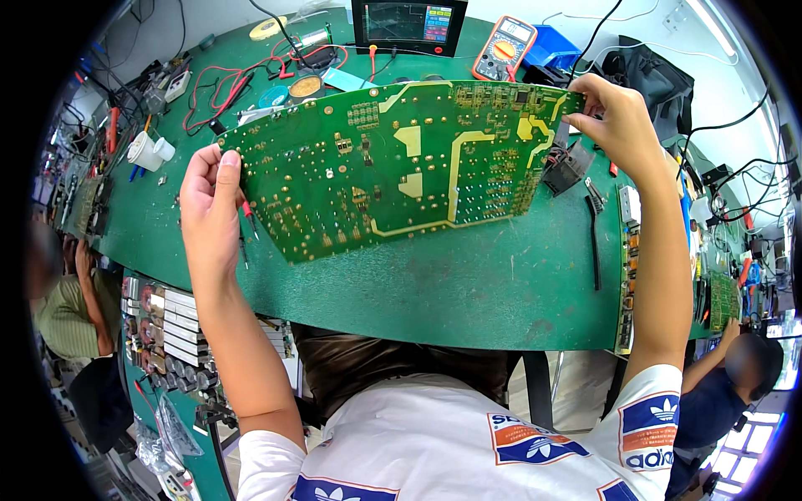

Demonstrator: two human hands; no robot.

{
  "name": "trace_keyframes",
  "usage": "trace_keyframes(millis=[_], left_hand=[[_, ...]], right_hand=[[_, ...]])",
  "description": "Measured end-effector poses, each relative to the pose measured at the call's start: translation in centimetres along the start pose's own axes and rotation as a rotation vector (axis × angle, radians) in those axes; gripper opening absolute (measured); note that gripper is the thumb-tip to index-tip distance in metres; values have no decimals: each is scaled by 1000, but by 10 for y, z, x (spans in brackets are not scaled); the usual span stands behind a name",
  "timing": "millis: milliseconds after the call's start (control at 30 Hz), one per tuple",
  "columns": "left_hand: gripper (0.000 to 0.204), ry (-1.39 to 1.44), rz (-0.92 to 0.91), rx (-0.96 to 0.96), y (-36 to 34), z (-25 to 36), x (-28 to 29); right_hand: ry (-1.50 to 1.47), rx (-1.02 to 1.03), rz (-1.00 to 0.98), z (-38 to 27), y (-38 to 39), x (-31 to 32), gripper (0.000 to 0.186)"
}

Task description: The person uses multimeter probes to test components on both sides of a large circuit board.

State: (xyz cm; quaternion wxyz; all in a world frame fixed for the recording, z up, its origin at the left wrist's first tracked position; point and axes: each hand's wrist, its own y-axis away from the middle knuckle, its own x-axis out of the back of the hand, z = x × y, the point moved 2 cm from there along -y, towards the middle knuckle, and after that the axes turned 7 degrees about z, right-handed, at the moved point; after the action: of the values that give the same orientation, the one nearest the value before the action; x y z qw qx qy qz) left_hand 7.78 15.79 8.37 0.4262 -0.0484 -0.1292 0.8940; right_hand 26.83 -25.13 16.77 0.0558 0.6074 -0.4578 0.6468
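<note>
A large green circuit board [334, 179] is held up above the green bench, its solder side with bare yellowish traces facing me. My left hand [214, 188] pinches its upper left corner, thumb on the near face. At the upper right corner my right hand [614, 117] grips the edge between thumb and fingers. The board tilts, and its lower edge hangs free over the bench. Beneath its right end shows a dark boxy part [568, 167]. A red test probe [250, 219] lies by my left hand. What sits on the board's far face is hidden.
Behind the board stand a dark screen [409, 29], an orange multimeter [505, 48] and a blue bin [553, 46]. A black brush [595, 242] lies to the right on the green bench [468, 292]. White cups [146, 152] stand left. People sit at both sides.
</note>
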Motion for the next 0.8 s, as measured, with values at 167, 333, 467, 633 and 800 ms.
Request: trace_keyframes(millis=[167,333,467,633,800], left_hand=[[20,-10,75,-132,2,5,-2],[25,-37,150,-267,39,-9,10],[26,-71,126,-338,67,-11,29],[39,-150,186,-403,97,-18,37],[44,-70,60,-437,118,-11,39]], right_hand=[[81,-22,165,-14,22,3,31],[152,11,182,-30,58,18,33],[137,56,133,-52,71,34,33],[57,24,86,-56,99,50,26],[-33,-38,74,-56,126,51,30]])
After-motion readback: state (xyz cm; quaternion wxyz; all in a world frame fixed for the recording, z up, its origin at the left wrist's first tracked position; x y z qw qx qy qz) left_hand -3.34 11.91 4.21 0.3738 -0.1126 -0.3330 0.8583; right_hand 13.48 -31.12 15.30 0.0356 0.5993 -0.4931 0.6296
